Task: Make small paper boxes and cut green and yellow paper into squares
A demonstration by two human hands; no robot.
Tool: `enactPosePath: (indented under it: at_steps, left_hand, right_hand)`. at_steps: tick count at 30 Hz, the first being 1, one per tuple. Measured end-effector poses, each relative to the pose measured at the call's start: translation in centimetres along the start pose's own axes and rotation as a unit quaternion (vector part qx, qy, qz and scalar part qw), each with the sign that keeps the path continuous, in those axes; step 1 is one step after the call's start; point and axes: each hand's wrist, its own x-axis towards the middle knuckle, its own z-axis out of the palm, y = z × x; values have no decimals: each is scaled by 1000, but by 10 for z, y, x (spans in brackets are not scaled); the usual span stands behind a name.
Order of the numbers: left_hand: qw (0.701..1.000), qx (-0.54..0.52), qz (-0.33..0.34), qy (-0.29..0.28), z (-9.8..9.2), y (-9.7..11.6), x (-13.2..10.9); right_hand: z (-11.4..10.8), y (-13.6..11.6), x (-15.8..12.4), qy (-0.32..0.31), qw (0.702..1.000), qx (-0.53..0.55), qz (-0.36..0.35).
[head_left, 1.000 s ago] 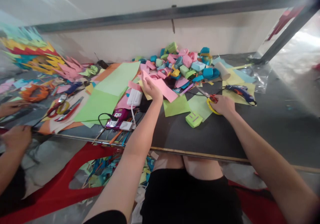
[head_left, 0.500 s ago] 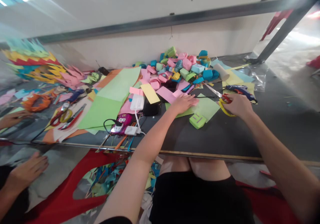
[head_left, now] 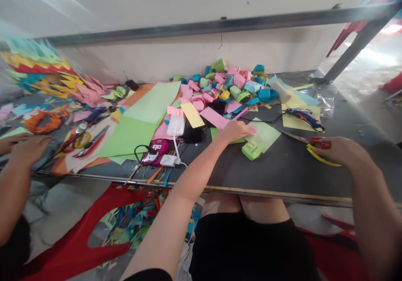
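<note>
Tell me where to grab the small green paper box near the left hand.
Pinch the green paper box across its two long side walls, coming straight down. It lies flat on the dark table with bare tabletop on its near and right sides, leaving finger room. The left hand is nearest; the right hand holds scissors. Grip lightly: it looks like folded paper.

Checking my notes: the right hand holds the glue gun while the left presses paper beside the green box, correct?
Not quite: the head view shows the right hand holding scissors; the glue gun lies on the table. The rest holds.
</note>
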Motion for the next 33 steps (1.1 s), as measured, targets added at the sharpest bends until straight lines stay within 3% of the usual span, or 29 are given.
enactPosePath:
  at_steps: [4,8,10,13,15,17,19,22,24,33]
  left_hand:
    - [999,-22,-7,-38,-7,-5,-2]
    - [997,-34,-26,-67,-9,-12,-3]
    - [997,-37,-27,-66,-8,-13,-1]
    - [998,-24,-36,-42,-10,-14,-1]
    - [997,-14,-65,-34,-17,-16,-4]
    - [994,-16,-96,-56,-24,-17,-8]
    - [990,-21,-110,-84,-28,-18,-12]
    - [991,-16,-108,-83,-29,-19,-13]
    - [992,-13,-111,-64,-26,-19,-12]
    - [989,-118,-86,24,-3,3,0]
  right_hand:
    - [3,1,-10,-13,998,-61,34]
    - [-1,-33,-32,84,993,-63,47]
    - [-7,-60,-41,135,991,0,-2]
    - [-11,-105,-40,112,974,122,-154]
    - [-6,-132,-27,58,966,139,-210]
    - [4,-153,-7,58,960,120,-248]
    - [16,-166,15,76,935,118,-325]
    - [30,-173,38,72,897,98,-425]
    - [36,-171,44,70,889,77,-447]
    - [48,-163,39,195,881,154,-402]
